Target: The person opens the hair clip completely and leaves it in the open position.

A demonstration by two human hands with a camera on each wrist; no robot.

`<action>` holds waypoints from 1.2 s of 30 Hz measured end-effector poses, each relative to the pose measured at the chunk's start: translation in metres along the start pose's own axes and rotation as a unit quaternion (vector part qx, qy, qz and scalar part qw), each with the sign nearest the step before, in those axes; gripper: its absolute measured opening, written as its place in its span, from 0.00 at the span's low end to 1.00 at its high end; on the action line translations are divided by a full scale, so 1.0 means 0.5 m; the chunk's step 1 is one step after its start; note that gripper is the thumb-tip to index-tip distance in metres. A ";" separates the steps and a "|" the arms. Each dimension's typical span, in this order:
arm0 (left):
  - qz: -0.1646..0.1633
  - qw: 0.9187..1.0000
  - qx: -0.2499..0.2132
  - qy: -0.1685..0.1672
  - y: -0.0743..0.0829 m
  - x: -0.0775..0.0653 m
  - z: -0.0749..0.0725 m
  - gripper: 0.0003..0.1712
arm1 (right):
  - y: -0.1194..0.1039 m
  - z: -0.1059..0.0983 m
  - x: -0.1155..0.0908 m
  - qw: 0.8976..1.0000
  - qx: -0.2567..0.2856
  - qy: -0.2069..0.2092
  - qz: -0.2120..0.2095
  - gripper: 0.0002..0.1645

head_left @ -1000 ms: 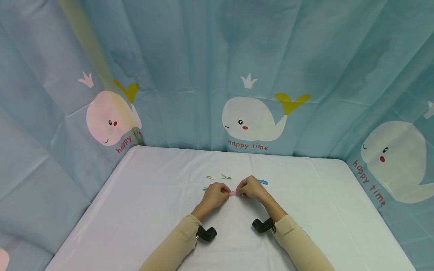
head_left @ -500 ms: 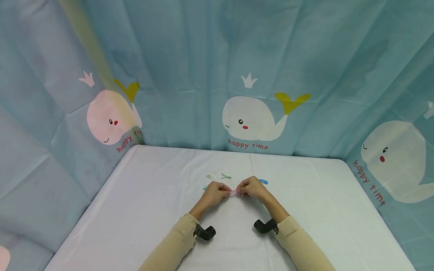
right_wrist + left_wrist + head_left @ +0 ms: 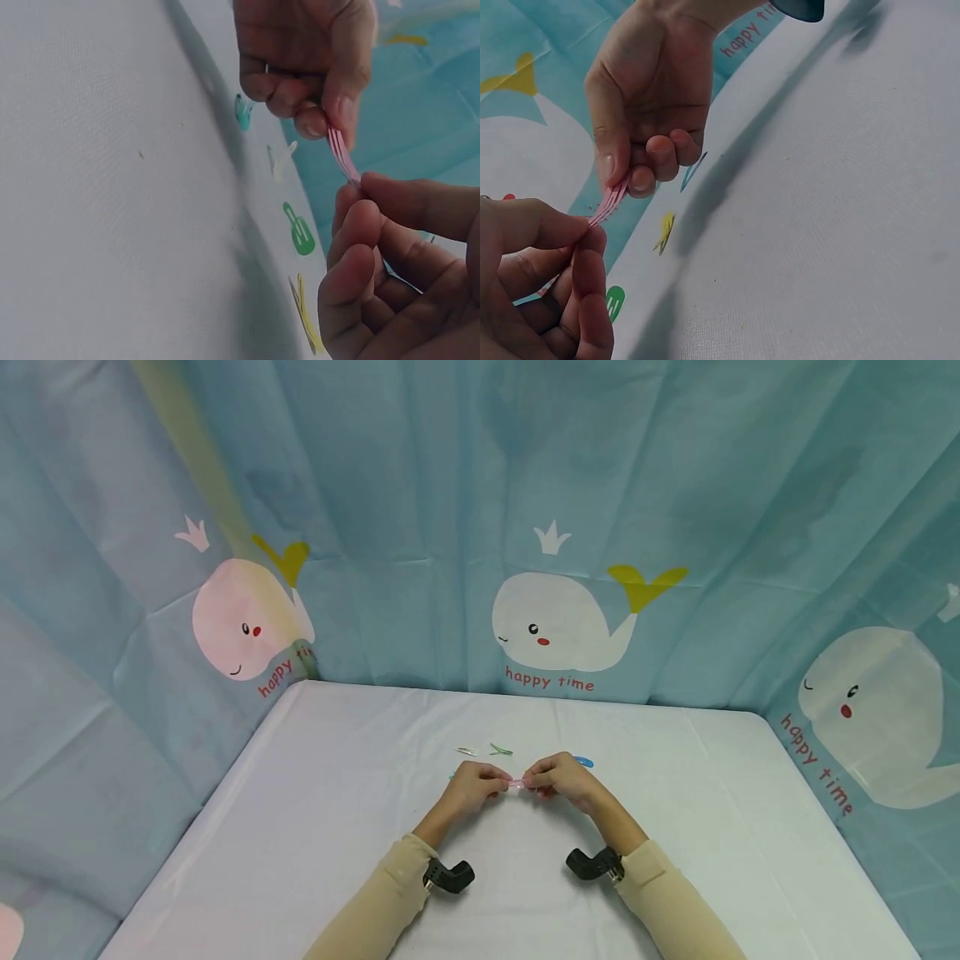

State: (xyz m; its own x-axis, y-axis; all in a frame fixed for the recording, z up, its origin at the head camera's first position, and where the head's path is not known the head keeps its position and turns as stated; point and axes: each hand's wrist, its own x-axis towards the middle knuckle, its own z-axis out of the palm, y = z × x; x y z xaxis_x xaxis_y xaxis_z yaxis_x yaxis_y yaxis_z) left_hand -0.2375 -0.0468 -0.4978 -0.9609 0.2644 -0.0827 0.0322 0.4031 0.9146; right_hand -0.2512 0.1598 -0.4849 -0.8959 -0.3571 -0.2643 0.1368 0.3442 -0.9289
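Left hand (image 3: 470, 786) pinches pink clip (image 3: 517, 784) at nine-o'clock end, right hand (image 3: 564, 776) at three-o'clock end; looks light, springy, likely slick, best held by both ends.

The pink clip (image 3: 612, 202) looks smooth and lightly shiny; coated metal or plastic, it is hard to tell. The green clip (image 3: 304, 243) has a smooth face. Matt cloth with a fine, grainy weave covers the tabletop (image 3: 817, 225). The curtain (image 3: 420, 485) is creased fabric with a soft sheen. The sleeves (image 3: 378, 902) are matt cloth, the black wrist pieces (image 3: 592, 865) smooth and plastic-looking.
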 end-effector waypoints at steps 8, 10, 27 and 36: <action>-0.021 0.999 -0.033 0.003 0.006 -0.003 0.002 0.09 | 0.002 -0.006 -0.004 0.999 0.041 -0.012 -0.005 0.14; -0.021 0.999 -0.041 0.002 0.006 -0.003 0.002 0.09 | 0.003 -0.008 -0.005 0.999 0.049 -0.014 -0.010 0.15; -0.024 0.992 -0.120 0.009 0.004 -0.008 0.006 0.12 | -0.003 -0.009 -0.019 0.996 0.090 -0.001 -0.022 0.15; -0.025 0.989 -0.149 -0.002 0.009 -0.008 0.004 0.13 | -0.007 -0.003 -0.024 0.994 0.109 0.012 -0.022 0.15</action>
State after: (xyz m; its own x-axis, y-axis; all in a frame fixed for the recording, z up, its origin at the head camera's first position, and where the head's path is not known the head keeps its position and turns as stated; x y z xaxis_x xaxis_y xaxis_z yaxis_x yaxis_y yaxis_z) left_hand -0.2328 -0.0443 -0.4941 -0.9582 0.2539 -0.1320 -0.0985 0.1403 0.9852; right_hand -0.2418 0.1643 -0.4783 -0.9124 -0.3464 -0.2180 0.1827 0.1318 -0.9743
